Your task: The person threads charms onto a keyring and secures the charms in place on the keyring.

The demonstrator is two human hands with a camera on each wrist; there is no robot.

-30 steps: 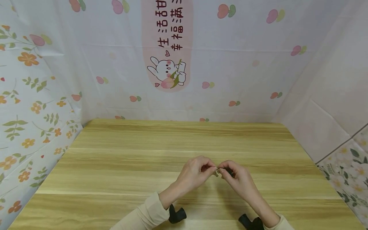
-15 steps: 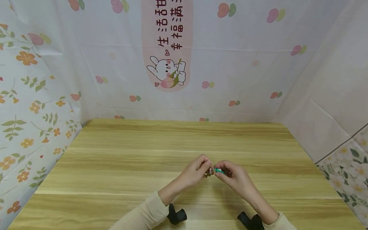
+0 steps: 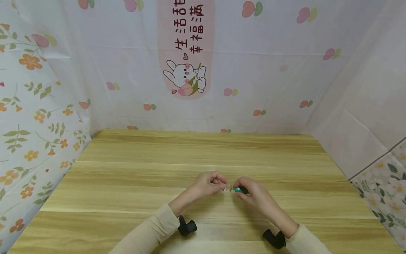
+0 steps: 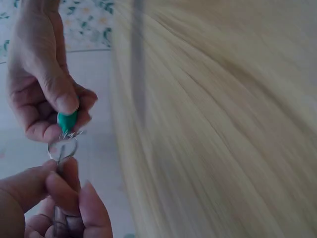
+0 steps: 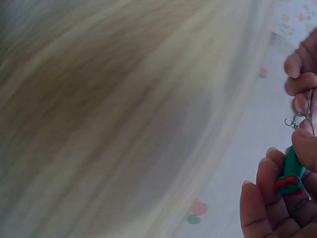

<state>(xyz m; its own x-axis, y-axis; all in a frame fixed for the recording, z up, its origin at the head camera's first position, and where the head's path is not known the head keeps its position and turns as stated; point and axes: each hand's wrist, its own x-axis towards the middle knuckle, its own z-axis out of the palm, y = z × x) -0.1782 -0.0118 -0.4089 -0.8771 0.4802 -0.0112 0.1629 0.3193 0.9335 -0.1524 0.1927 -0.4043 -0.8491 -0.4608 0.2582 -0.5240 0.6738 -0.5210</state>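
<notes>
Both hands meet over the table around a small keychain. My right hand (image 3: pixel 255 193) pinches its green charm (image 3: pixel 240 190) between thumb and fingers; red parts show on the charm (image 5: pixel 292 168) in the right wrist view. A metal split ring (image 4: pixel 77 147) with small chain links (image 4: pixel 69 134) bridges the gap between the hands. My left hand (image 3: pixel 204 184) pinches a thin metal piece (image 4: pixel 61 167) that overlaps the ring. Its lower part runs down between the left fingers, mostly hidden; I cannot tell what it is.
Under the hands lies a wood-grain table (image 3: pixel 133 190). Black wrist mounts (image 3: pixel 187 227) sit at both sleeves. A printed cloth (image 3: pixel 269 77) hangs behind the table's far edge, and floral cloth (image 3: pixel 35 134) covers the left side.
My left hand has moved left, away from the right hand, so the ring shows between them. The green charm, hidden a second ago, came into view in the right fingers.
</notes>
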